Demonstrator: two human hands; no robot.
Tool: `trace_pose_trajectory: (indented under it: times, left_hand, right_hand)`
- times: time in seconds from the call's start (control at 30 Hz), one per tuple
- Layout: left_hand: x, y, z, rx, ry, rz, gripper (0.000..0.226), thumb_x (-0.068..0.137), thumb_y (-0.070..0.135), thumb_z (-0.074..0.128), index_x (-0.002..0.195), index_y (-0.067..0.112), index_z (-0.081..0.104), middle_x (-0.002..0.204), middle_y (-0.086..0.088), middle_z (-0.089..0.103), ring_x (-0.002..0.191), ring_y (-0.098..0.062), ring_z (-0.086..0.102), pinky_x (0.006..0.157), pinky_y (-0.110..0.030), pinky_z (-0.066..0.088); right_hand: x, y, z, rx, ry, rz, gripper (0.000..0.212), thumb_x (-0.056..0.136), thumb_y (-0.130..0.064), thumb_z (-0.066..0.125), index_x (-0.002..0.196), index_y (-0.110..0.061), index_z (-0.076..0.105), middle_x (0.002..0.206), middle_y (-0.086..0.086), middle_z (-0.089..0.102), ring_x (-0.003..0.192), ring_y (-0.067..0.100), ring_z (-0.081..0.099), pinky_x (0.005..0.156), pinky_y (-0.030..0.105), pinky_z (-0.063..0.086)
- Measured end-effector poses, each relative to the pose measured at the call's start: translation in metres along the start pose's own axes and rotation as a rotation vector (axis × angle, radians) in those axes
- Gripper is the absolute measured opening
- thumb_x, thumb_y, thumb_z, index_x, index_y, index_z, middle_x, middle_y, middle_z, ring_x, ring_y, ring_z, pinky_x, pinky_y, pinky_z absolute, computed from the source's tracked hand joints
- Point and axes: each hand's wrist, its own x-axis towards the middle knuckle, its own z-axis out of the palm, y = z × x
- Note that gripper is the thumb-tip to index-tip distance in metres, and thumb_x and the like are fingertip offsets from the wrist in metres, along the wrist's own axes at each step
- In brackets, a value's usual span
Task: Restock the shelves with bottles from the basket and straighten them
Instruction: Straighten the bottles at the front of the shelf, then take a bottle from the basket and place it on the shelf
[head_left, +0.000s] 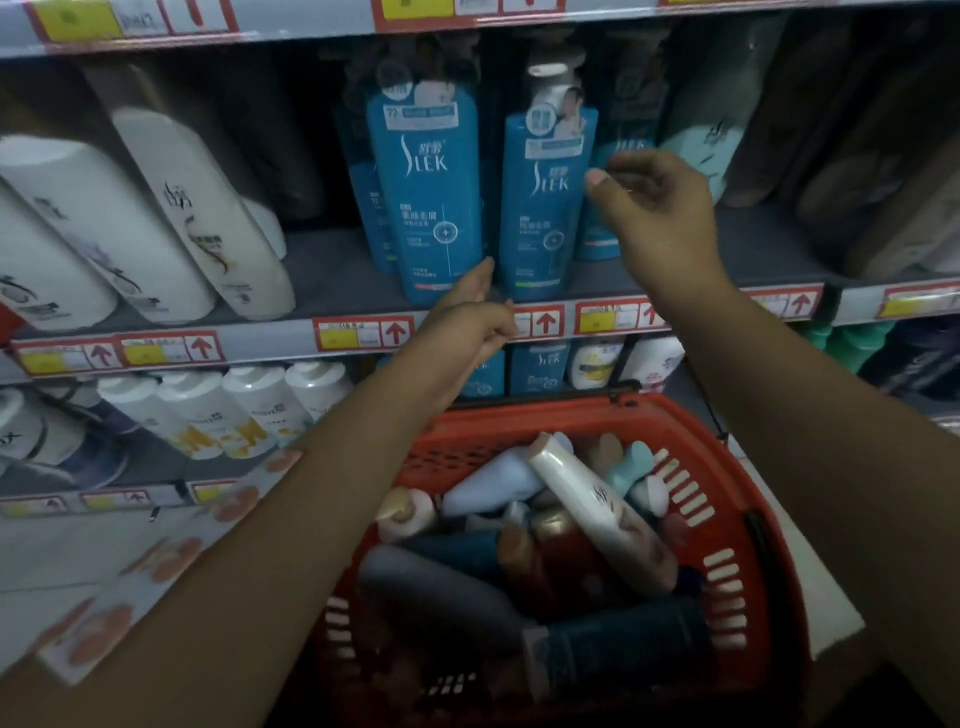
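Left hand reached up, forefinger extended, touching base of left blue Slek bottle on middle shelf. Right hand hovered loosely curled, empty, beside right Slek bottle. Red basket near, full of bottles.

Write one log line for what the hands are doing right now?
left hand: fingertips at base of left blue bottle | right hand: beside right blue bottle, holds nothing | basket: still holds bottles

glossy plastic bottles, seemingly plastic basket
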Motion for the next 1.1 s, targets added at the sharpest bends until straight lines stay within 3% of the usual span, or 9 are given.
trace_pose_trajectory:
  times: [0.13,0.23,0.33,0.43,0.57,0.73,0.83,0.97,1.1]
  left_hand:
    - [-0.023,-0.006,0.001,0.116,-0.012,0.024,0.076,0.093,-0.009,0.048,0.158,0.022,0.026,0.165,0.005,0.025,0.144,-0.015,0.037,0.113,-0.03,0.039]
    - [-0.045,-0.015,0.005,0.404,-0.022,0.022,0.076,0.091,0.002,0.056,0.157,0.026,0.03,0.162,0.004,0.031,0.142,-0.014,0.039,0.117,-0.038,0.036]
    - [-0.072,-0.023,0.015,0.731,-0.071,0.054,0.079,0.091,0.012,0.06,0.158,0.031,0.024,0.158,0.004,0.037,0.128,-0.009,0.044,0.101,-0.028,0.04]
    - [-0.089,-0.037,0.025,0.798,-0.127,0.076,0.08,0.094,0.015,0.062,0.16,0.032,0.02,0.161,0.001,0.033,0.136,-0.016,0.044,0.102,-0.027,0.038]
    - [-0.094,-0.057,0.029,0.871,-0.131,0.096,0.073,0.096,0.014,0.06,0.159,0.026,0.025,0.159,-0.002,0.038,0.138,-0.018,0.044,0.099,-0.024,0.035]
    - [-0.084,-0.079,0.037,0.927,-0.139,0.084,0.057,0.093,0.009,0.059,0.147,0.022,0.044,0.14,-0.003,0.057,0.116,-0.019,0.058,0.083,-0.025,0.044]
    - [-0.07,-0.099,0.041,1.052,-0.103,0.122,0.046,0.091,0.014,0.058,0.137,0.02,0.053,0.129,-0.004,0.064,0.114,-0.024,0.062,0.088,-0.034,0.052]
    - [-0.051,-0.122,0.045,1.233,-0.035,0.094,0.054,0.099,0.028,0.054,0.149,0.013,0.041,0.147,-0.01,0.051,0.132,-0.027,0.05,0.107,-0.038,0.043]
    - [-0.033,-0.135,0.046,1.031,0.031,-0.004,0.046,0.097,0.039,0.06,0.136,0.015,0.053,0.128,-0.006,0.063,0.113,-0.024,0.06,0.094,-0.034,0.048]
  right_hand:
    - [-0.039,-0.011,-0.022,-0.268,0.009,-0.038,0.033,0.095,-0.031,0.066,0.121,-0.011,0.065,0.114,-0.004,0.067,0.097,0.008,0.064,0.086,0.023,0.054]
    - [-0.07,-0.024,-0.038,-0.58,-0.258,0.029,0.035,0.096,-0.025,0.064,0.128,-0.011,0.064,0.116,0.001,0.066,0.102,0.015,0.062,0.091,0.028,0.049]
    - [-0.106,-0.032,-0.048,-0.8,-0.596,0.092,0.044,0.095,-0.012,0.061,0.139,-0.012,0.056,0.137,0.01,0.06,0.12,0.027,0.059,0.095,0.028,0.043]
    - [-0.136,-0.032,-0.053,-0.89,-0.835,0.142,0.051,0.095,-0.008,0.057,0.145,-0.015,0.048,0.142,0.012,0.056,0.122,0.027,0.056,0.093,0.025,0.043]
    - [-0.155,-0.023,-0.056,-0.888,-0.869,0.104,0.047,0.098,-0.02,0.057,0.144,-0.02,0.048,0.128,0.008,0.06,0.112,0.027,0.06,0.095,0.038,0.051]
    - [-0.161,0.019,-0.062,-1.007,-0.9,0.013,0.053,0.081,-0.028,0.075,0.131,-0.026,0.056,0.121,0.0,0.066,0.109,0.022,0.063,0.091,0.038,0.053]
    - [-0.171,0.034,-0.068,-0.997,-0.956,0.045,0.075,0.085,-0.03,0.075,0.15,-0.022,0.038,0.142,0.002,0.055,0.123,0.023,0.056,0.099,0.032,0.046]
    - [-0.19,0.062,-0.067,-1.021,-1.09,0.172,0.083,0.091,-0.026,0.068,0.157,-0.016,0.019,0.153,0.01,0.04,0.13,0.029,0.051,0.102,0.038,0.046]
    - [-0.197,0.084,-0.065,-1.015,-1.132,0.239,0.092,0.089,-0.03,0.071,0.158,-0.017,0.013,0.154,0.012,0.039,0.129,0.031,0.052,0.105,0.041,0.046]
